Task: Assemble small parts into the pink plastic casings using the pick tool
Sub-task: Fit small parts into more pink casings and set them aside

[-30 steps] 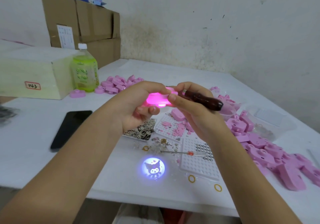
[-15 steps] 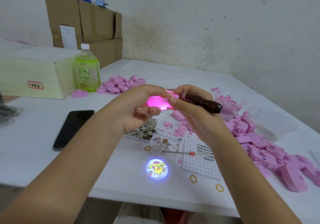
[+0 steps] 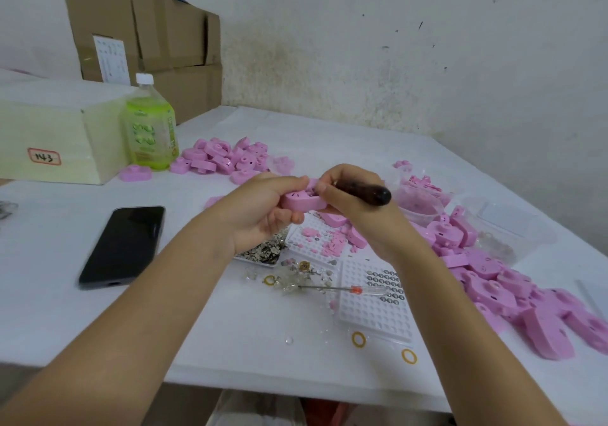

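- The left hand (image 3: pixel 260 210) pinched one pink plastic casing (image 3: pixel 300 199) above the white tabletop (image 3: pixel 230 327).
- The right hand (image 3: pixel 353 205) gripped the dark-handled pick tool (image 3: pixel 365 192) and steadied the casing.
- Many loose pink casings (image 3: pixel 513 287) lay at the right, apparently still unassembled; another heap (image 3: pixel 227 157) sat beyond.

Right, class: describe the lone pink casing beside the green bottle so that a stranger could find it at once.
Start at the pale box labelled 143, far left on the white table. A green drink bottle stands against it. Just in front of the bottle lies one pink casing, alone, apart from the pink pile further right.
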